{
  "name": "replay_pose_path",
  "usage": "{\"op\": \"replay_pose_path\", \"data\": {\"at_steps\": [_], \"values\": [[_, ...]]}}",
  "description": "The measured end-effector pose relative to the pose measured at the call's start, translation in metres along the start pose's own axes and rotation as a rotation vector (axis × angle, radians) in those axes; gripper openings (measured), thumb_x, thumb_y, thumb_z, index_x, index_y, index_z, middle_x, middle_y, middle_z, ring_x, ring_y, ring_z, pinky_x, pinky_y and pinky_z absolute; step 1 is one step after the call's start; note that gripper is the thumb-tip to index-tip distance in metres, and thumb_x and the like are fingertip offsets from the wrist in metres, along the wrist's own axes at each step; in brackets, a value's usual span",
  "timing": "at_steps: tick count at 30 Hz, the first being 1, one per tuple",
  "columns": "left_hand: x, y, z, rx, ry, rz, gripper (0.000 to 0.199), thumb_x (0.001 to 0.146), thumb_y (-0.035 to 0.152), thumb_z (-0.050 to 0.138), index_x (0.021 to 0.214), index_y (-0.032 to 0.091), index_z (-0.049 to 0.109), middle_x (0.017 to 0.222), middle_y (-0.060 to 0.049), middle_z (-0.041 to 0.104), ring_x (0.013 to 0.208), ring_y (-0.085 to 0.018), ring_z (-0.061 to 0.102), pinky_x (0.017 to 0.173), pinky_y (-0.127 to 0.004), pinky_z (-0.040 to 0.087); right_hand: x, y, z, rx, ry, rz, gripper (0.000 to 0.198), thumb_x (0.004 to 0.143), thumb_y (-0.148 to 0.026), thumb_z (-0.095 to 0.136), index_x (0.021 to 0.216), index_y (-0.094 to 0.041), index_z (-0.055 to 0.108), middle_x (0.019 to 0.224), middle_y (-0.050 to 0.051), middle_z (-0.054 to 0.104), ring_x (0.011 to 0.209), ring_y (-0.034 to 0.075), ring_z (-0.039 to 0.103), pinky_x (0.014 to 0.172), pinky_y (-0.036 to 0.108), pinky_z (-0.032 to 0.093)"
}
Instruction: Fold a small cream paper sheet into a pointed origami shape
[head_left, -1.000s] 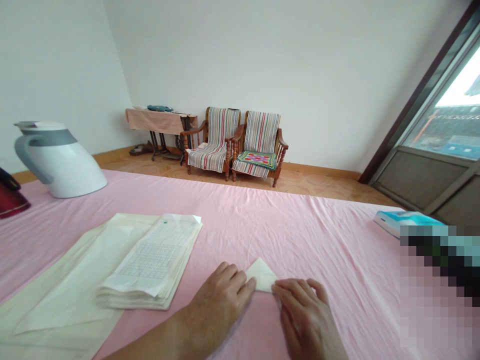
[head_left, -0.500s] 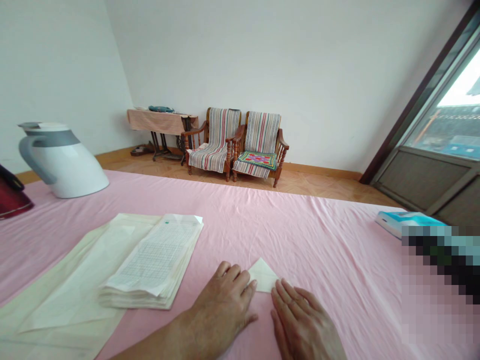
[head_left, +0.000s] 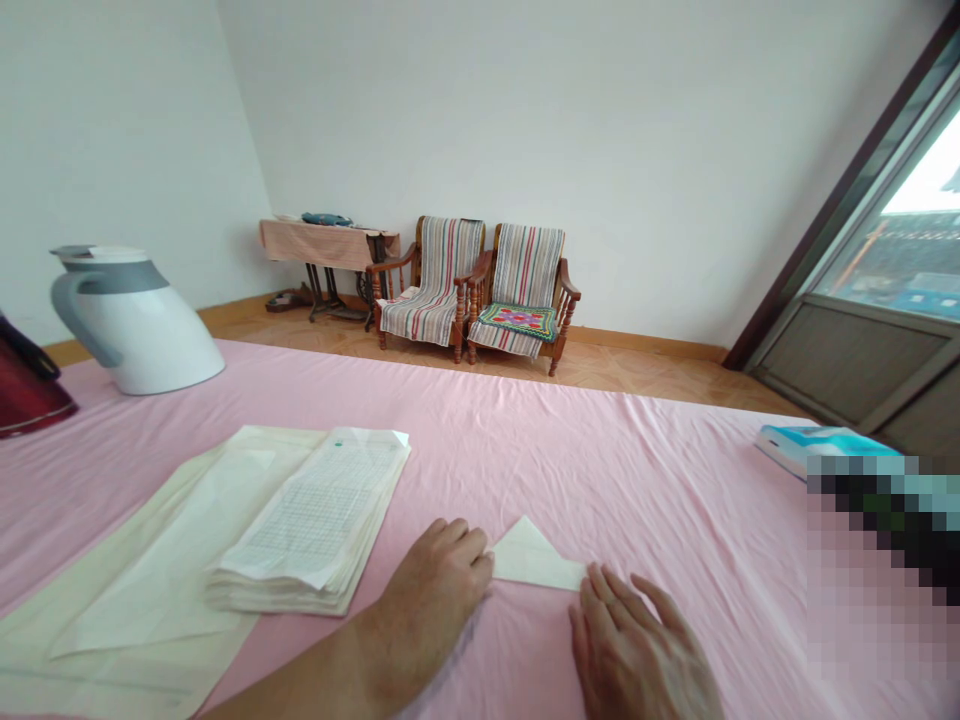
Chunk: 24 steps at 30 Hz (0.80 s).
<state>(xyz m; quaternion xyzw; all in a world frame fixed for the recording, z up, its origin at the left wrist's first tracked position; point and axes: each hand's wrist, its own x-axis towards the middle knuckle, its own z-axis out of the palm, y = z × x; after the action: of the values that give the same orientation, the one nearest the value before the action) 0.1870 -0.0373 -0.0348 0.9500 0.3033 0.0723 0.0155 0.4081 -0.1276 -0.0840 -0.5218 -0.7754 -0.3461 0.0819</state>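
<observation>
Lying flat on the pink cloth (head_left: 600, 450), a small folded paper (head_left: 529, 555) sits right in front of the person, between the two hands, with its peak aimed away from them and its long edge turned towards them. That position probably suits the work, since both ends fall within easy reach.

The left hand (head_left: 439, 580) is curled over the paper's left end, seemingly as an anchor so the piece can't slide; its fingertips are tucked out of sight, so from where I stand I can't tell whether that grip pinches the paper or merely presses it down. The right hand (head_left: 637, 640) lies palm down with its fingers stretched out, mostly side by side with the outermost standing apart, and the fingertips meet the narrow right tip. I'd guess such a flat grip spreads pressure along the fold.

Off to the left, a stack of gridded paper (head_left: 315, 520) overlaps some larger pale sheets (head_left: 150, 590), handy yet clear of the elbows. The white jug (head_left: 157, 335) and red vessel (head_left: 26, 385) stand farther out, perhaps for safety, and a blue-and-white packet (head_left: 825, 440) lies over on the right.
</observation>
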Motion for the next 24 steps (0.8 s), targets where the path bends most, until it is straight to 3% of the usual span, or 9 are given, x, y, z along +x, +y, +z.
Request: {"op": "replay_pose_path", "data": {"at_steps": [7,12,15,20,24], "values": [[0.001,0.001,-0.009,-0.027,-0.03,-0.015,0.011,0.092,0.011,0.058,0.084,0.017,0.063,0.089,-0.003,0.062,0.084,-0.02,0.054,0.075,-0.032,0.039,0.006,0.002,-0.008,0.069,0.002,0.113,0.029,0.083,-0.012,0.041,0.084,-0.022,0.069,0.091,0.01,0.075,0.08,0.024,0.07,0.08,0.045,0.045],[0.001,0.003,-0.006,0.056,0.009,0.048,0.017,0.094,0.007,0.05,0.085,0.017,0.062,0.086,-0.004,0.061,0.079,-0.02,0.053,0.074,-0.034,0.039,0.016,0.0,-0.008,0.26,0.169,0.141,0.027,0.089,-0.013,0.042,0.103,-0.018,0.065,0.104,0.008,0.073,0.095,0.023,0.068,0.091,0.042,0.04],[0.0,0.002,-0.003,0.08,0.039,0.071,0.018,0.093,0.007,0.049,0.083,0.016,0.06,0.085,-0.005,0.061,0.077,-0.021,0.052,0.073,-0.035,0.039,0.021,-0.004,-0.006,0.405,0.18,0.163,0.027,0.09,-0.012,0.044,0.108,-0.019,0.063,0.104,0.006,0.073,0.093,0.02,0.067,0.09,0.039,0.04],[0.001,-0.002,-0.001,0.004,0.165,0.058,0.02,0.093,0.008,0.049,0.078,0.017,0.058,0.08,-0.003,0.059,0.075,-0.02,0.051,0.071,-0.035,0.036,0.023,-0.003,-0.004,0.475,0.219,0.197,0.03,0.09,-0.01,0.044,0.111,-0.017,0.064,0.103,0.007,0.073,0.093,0.021,0.067,0.089,0.039,0.041],[0.0,-0.003,-0.001,-0.184,0.373,0.028,0.021,0.094,0.01,0.042,0.083,0.016,0.059,0.081,-0.005,0.06,0.079,-0.021,0.051,0.075,-0.036,0.037,0.021,0.003,-0.005,0.552,0.277,0.218,0.03,0.091,-0.008,0.042,0.108,-0.019,0.065,0.104,0.008,0.072,0.091,0.021,0.066,0.086,0.039,0.043]]}}
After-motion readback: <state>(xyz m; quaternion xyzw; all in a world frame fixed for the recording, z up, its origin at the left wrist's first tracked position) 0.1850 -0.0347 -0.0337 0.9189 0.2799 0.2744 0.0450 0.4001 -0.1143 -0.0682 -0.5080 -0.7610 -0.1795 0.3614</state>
